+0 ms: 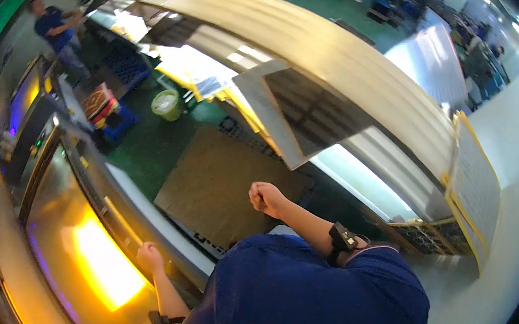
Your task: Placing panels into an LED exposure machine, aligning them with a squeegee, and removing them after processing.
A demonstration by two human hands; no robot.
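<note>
My left hand [150, 257] is curled at the near end of a yellow bar [123, 220] along the front edge of a machine. Whether it grips the bar or only rests by it is unclear. Behind that hand, the machine's glowing panel [106, 260] shines bright yellow inside a metal frame. My right hand [266, 198] is a loose fist in the air in front of me, with nothing visible in it. A brown board [224, 183] lies on the floor beyond the right hand. Dark bands with small boxes are strapped on both arms.
A long bench with a lit worktop [361, 174] and a pale overhead cover [325, 47] curves across ahead. A tilted framed panel [307, 113] leans on it. A pale bin [167, 104] and blue crates [125, 68] stand at left. Another person [59, 27] works at far left.
</note>
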